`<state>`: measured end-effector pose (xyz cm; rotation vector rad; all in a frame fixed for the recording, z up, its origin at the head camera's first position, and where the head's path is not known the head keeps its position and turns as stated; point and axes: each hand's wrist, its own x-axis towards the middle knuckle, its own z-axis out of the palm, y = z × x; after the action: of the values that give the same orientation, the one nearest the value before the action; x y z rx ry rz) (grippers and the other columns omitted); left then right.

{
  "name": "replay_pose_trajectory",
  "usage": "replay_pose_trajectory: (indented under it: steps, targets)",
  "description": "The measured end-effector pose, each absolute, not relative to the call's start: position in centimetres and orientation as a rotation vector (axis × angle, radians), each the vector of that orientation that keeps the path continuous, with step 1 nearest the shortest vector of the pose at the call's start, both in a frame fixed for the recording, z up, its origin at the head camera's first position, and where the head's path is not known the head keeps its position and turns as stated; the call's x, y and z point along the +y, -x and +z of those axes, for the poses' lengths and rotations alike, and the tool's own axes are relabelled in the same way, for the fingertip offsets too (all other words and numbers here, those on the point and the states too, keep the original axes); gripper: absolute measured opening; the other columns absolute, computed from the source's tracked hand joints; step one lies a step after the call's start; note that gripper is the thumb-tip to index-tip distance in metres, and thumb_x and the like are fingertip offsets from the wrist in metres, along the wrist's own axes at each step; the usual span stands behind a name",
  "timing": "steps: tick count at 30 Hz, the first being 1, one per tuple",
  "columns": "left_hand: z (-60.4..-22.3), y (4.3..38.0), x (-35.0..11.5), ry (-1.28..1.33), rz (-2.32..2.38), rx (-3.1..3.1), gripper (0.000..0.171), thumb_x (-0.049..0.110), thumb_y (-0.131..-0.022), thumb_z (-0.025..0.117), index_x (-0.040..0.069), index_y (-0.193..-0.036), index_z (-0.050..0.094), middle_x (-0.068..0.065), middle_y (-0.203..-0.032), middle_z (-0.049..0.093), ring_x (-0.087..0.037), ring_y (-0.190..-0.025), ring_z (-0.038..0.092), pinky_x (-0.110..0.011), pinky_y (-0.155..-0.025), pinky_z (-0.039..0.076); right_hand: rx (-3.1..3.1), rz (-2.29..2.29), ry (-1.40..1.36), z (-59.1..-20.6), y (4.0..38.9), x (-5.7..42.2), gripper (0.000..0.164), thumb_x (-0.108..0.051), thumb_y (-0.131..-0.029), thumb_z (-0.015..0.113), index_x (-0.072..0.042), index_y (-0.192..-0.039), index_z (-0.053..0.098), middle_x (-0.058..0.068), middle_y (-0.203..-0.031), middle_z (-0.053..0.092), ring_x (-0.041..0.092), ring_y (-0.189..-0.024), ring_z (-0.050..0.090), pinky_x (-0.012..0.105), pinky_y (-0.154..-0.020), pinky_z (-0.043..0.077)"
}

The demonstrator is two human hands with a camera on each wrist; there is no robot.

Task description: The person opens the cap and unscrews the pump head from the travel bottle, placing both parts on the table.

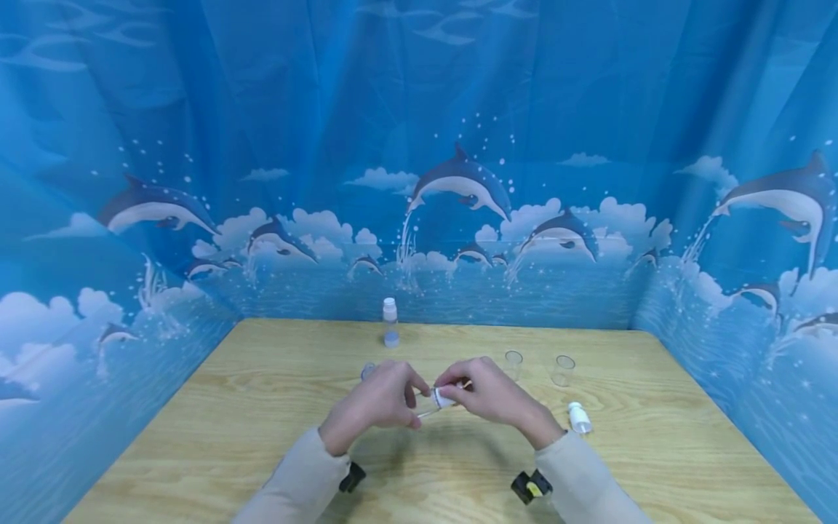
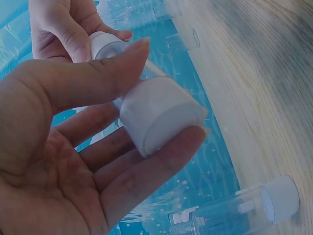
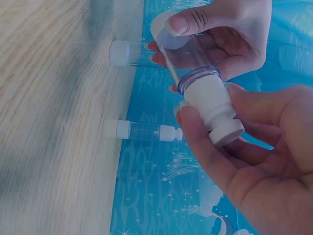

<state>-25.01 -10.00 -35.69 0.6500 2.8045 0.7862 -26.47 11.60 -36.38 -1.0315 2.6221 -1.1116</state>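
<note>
Above the middle of the table, both hands hold a clear pump bottle (image 3: 188,58) with a white base and a white pump top. My left hand (image 1: 382,397) grips the clear body near the base (image 2: 161,115), its thumb on one side and fingers on the other. At the other end, my right hand (image 1: 491,393) pinches the white pump top (image 3: 210,100) between thumb and fingers. The top sits at the bottle's neck; whether it is fully seated I cannot tell. In the head view, the fingers cover much of the bottle.
A whole bottle (image 1: 390,320) stands at the back. Just beyond my left hand is another clear bottle body (image 1: 368,370), partly hidden. Two clear caps (image 1: 513,366) (image 1: 563,371) stand right of centre. A white pump top (image 1: 579,418) lies near the right forearm. Dolphin-print curtains (image 1: 458,276) surround the table.
</note>
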Motion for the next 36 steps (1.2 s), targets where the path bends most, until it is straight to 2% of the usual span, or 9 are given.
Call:
replay_pose_trajectory:
  steps: [6,14,22,26,31,36]
  targets:
    - [-35.67,25.03,-10.03,-0.652,0.801,2.8,0.044,0.004,-0.07,0.092,0.01,-0.111,0.079,-0.008,-0.094,0.079,-0.008,-0.072,0.066,-0.024,-0.062,0.057,2.62,-1.134,1.08,-36.32,26.46,11.91,0.016,-0.016,-0.099,0.07,-0.009,-0.11,0.078,0.005,-0.106,0.078,0.012,-0.093,0.073,0.018,-0.081,0.059]
    - [-35.5,25.03,-10.18,-0.672,0.793,2.801,0.042,0.006,-0.07,0.093,0.012,-0.109,0.08,-0.007,-0.092,0.079,-0.008,-0.072,0.066,-0.025,-0.064,0.057,2.6,-1.176,1.16,-36.38,26.52,12.09,0.012,-0.014,-0.093,0.076,-0.011,-0.104,0.081,0.003,-0.107,0.079,0.015,-0.098,0.073,0.028,-0.085,0.062]
    - [-35.43,25.0,-10.32,-0.701,0.807,2.803,0.041,0.007,-0.07,0.093,0.011,-0.109,0.08,-0.008,-0.092,0.079,-0.008,-0.072,0.067,-0.025,-0.064,0.057,2.598,-1.177,1.193,-36.26,26.62,12.18,0.014,-0.014,-0.092,0.077,-0.011,-0.105,0.081,0.004,-0.109,0.079,0.016,-0.1,0.075,0.024,-0.086,0.061]
    - [-35.53,25.08,-10.29,-0.683,0.82,2.804,0.041,0.007,-0.071,0.093,0.011,-0.11,0.08,-0.008,-0.093,0.08,-0.007,-0.072,0.068,-0.025,-0.064,0.058,2.583,-1.177,1.168,-36.16,26.63,12.29,0.017,-0.016,-0.094,0.075,-0.011,-0.109,0.079,0.005,-0.112,0.078,0.02,-0.104,0.074,0.028,-0.087,0.062]
    - [-35.59,25.02,-10.29,-0.676,0.824,2.808,0.042,0.007,-0.071,0.092,0.01,-0.111,0.079,-0.009,-0.094,0.08,-0.008,-0.073,0.068,-0.027,-0.064,0.058,2.562,-1.157,1.142,-36.13,26.62,12.32,0.026,-0.022,-0.101,0.066,-0.008,-0.122,0.074,0.009,-0.122,0.076,0.022,-0.107,0.073,0.033,-0.087,0.063]
    - [-35.56,25.01,-10.27,-0.663,0.823,2.809,0.043,0.007,-0.072,0.092,0.009,-0.112,0.079,-0.008,-0.094,0.08,-0.009,-0.074,0.068,-0.027,-0.064,0.058,2.584,-1.146,1.086,-36.17,26.59,12.22,0.028,-0.02,-0.106,0.058,-0.004,-0.125,0.071,0.012,-0.118,0.075,0.025,-0.098,0.074,0.027,-0.082,0.061]
